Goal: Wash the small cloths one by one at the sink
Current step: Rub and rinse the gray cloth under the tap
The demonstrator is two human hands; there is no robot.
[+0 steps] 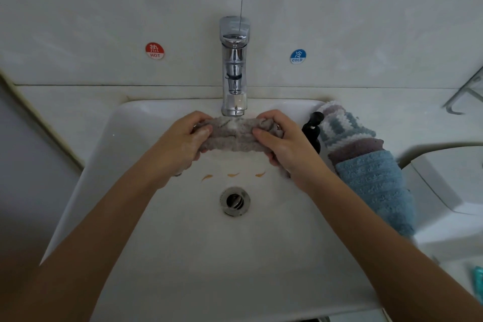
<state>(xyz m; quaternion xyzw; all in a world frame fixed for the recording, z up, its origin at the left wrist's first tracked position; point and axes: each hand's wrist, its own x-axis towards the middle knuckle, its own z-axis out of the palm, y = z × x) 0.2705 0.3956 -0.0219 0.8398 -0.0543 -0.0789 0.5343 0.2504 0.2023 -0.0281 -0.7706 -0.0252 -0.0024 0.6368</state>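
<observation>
White tiles back the sink [146,217], where the faucet [234,65] stands at twelve o'clock. Left hand [180,144] and right hand [281,144] each clutch one end of the grey cloth [231,137] beneath the spout, seemingly mid-scrub. Next probably comes rinsing and wringing, then swapping with the waiting cloths [366,159] at three o'clock.

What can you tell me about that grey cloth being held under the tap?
The grey cloth looks like a thick, nubbly fabric, bunched into a short horizontal roll. It is held over the white sink, just below the spout of the chrome tap. The left hand grips one end and the right hand the other. A pale foamy patch sits on top, directly under the spout. It appears wet.
</observation>
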